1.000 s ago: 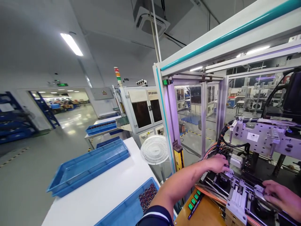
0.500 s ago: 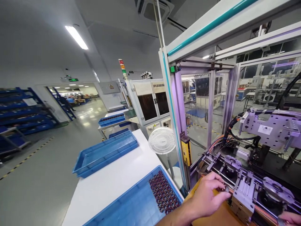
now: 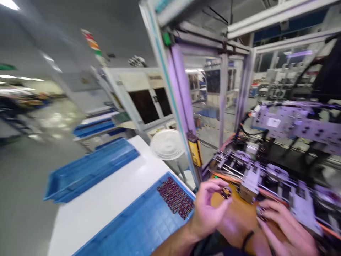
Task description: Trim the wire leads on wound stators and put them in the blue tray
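Your left hand [image 3: 209, 209], low and right of centre in the frame, curls its thumb and fingers around a small round dark part [image 3: 226, 192], gripping it by the edges. Your right hand [image 3: 287, 224], at the lower right, holds a second round part [image 3: 260, 212] between thumb and fingertips, partly hidden by the fingers. Both parts are above the orange-brown work surface [image 3: 236, 209], well apart from each other; blur hides their finer detail.

At the upper left of the frame you have a red, orange and green signal tower [image 3: 92, 43]. Below it, left of centre, a blue tray [image 3: 92, 167] rests on a white table [image 3: 106, 201]. Nearer to you, at the lower middle, another blue tray [image 3: 145, 227] has many small dark parts [image 3: 176, 197] gathered at its right end, just left of your left hand. Behind that tray is a white fan [image 3: 167, 144], and right of it a yellow box [image 3: 195, 153] is mounted on the frame post. On the right, beyond your hands, round metal fixtures [image 3: 270, 169] sit in a row on the machine, beneath a perforated metal plate [image 3: 286, 122].
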Demonstrator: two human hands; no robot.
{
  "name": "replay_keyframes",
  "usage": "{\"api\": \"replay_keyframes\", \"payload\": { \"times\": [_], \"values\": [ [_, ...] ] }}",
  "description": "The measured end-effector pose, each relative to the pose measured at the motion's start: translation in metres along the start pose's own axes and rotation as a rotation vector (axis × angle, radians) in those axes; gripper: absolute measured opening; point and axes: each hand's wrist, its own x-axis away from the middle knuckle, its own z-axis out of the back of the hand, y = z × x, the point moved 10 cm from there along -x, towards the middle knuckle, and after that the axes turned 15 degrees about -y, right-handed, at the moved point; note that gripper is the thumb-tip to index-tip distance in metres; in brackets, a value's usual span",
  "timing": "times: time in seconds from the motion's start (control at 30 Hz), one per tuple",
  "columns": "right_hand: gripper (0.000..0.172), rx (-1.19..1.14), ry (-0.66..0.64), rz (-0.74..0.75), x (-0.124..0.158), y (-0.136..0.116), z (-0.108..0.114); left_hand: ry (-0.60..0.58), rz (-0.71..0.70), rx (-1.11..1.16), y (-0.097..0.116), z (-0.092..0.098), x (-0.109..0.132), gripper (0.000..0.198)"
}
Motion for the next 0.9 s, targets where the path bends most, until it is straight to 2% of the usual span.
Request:
{"api": "replay_keyframes", "payload": {
  "times": [0.1, 0.3, 0.63, 0.7, 0.77, 0.83, 0.9],
  "values": [
    [0.023, -0.059, 0.003, -0.010, -0.017, -0.029, 0.004, 0.018, 0.007, 0.119, -0.001, 0.002, 0.007, 0.050],
    [0.043, -0.105, 0.075, -0.071, -0.021, -0.038, 0.002, 0.024, 0.062, -0.009, -0.002, 0.008, 0.011, 0.060],
    [0.038, -0.101, 0.050, -0.110, -0.021, -0.041, -0.004, 0.002, 0.178, -0.033, -0.015, 0.008, 0.017, 0.061],
    [0.036, -0.094, 0.048, -0.112, -0.024, -0.039, -0.006, -0.007, 0.198, -0.026, -0.025, 0.009, 0.017, 0.062],
    [0.033, -0.073, 0.034, -0.124, -0.022, -0.035, -0.011, -0.043, 0.285, -0.014, -0.043, 0.004, 0.023, 0.062],
    [0.030, -0.008, -0.002, -0.147, -0.010, -0.026, -0.023, -0.118, 0.431, -0.011, -0.069, -0.012, 0.037, 0.056],
    [0.032, 0.135, -0.016, -0.155, 0.014, -0.006, -0.044, -0.180, 0.488, -0.101, -0.093, -0.031, 0.053, 0.045]
  ]
}}
